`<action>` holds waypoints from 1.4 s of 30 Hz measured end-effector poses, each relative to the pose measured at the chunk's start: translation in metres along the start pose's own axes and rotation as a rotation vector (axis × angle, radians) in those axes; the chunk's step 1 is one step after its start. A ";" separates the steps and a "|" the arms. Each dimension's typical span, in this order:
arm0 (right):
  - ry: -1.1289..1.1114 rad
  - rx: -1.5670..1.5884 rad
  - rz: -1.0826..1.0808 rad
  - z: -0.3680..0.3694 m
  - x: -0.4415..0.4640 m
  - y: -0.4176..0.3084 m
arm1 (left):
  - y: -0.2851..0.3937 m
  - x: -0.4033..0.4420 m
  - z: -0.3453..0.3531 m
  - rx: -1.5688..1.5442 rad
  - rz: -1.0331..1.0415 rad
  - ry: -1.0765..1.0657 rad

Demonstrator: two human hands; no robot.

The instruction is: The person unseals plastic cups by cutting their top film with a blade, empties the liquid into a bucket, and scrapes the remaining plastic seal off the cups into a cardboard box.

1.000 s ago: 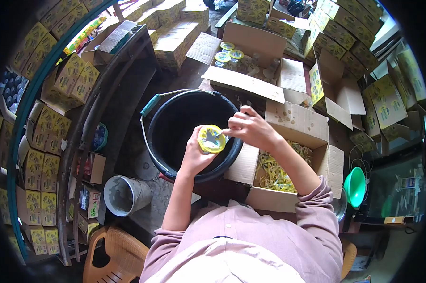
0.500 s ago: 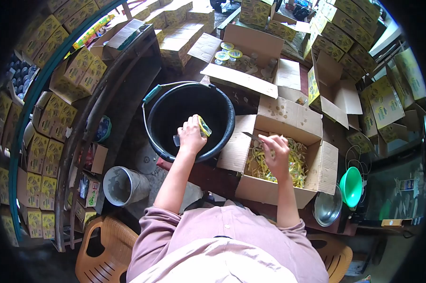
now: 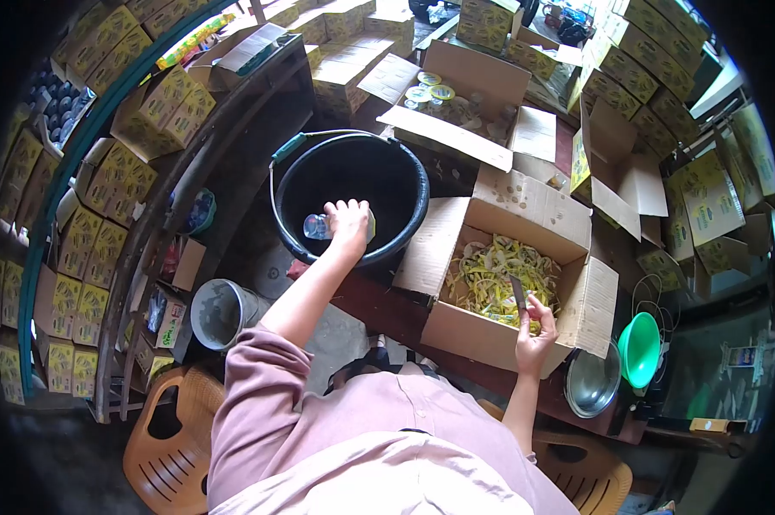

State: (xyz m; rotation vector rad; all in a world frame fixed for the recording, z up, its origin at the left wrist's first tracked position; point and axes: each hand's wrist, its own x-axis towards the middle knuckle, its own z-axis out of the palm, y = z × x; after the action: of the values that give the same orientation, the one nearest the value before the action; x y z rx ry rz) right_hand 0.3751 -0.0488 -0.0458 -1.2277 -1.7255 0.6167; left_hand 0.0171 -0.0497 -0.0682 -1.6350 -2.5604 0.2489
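Over the black bucket (image 3: 413, 202), my left hand (image 3: 349, 230) grips a clear cup (image 3: 317, 227) that lies on its side, its base toward the left. The cup's rim end is mostly hidden by my fingers. My right hand (image 3: 535, 330) is closed around the handle of a knife (image 3: 518, 292), whose blade points up and away. That hand is at the near right edge of an open cardboard box (image 3: 533, 206). Yellow and clear strips (image 3: 490, 273) fill the bottom of this box.
Farther back, an open carton (image 3: 477, 73) holds cups with yellow-rimmed lids. A grey bucket (image 3: 220, 316) stands at the left on the floor. A metal bowl (image 3: 592, 384) and a green bowl (image 3: 639, 350) are at the right. Chairs flank my body.
My left hand has lowered the cup into the bucket's opening and tipped it sideways. My right hand has moved from the cup to the box's near right side, with the knife now upright.
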 end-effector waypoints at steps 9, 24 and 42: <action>0.058 0.013 0.024 -0.006 0.001 -0.002 | 0.006 0.013 0.001 0.374 0.120 -0.020; 0.078 -0.006 -0.048 -0.016 0.015 0.003 | -0.046 0.046 -0.070 0.292 0.179 -0.194; 0.087 0.030 -0.008 -0.020 0.006 0.003 | -0.037 0.049 -0.078 0.278 0.253 -0.246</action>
State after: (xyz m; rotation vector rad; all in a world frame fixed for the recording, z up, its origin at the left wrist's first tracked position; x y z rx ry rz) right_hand 0.3929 -0.0446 -0.0365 -1.2087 -1.6424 0.5742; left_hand -0.0237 -0.0137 0.0146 -1.9123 -2.3310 0.8337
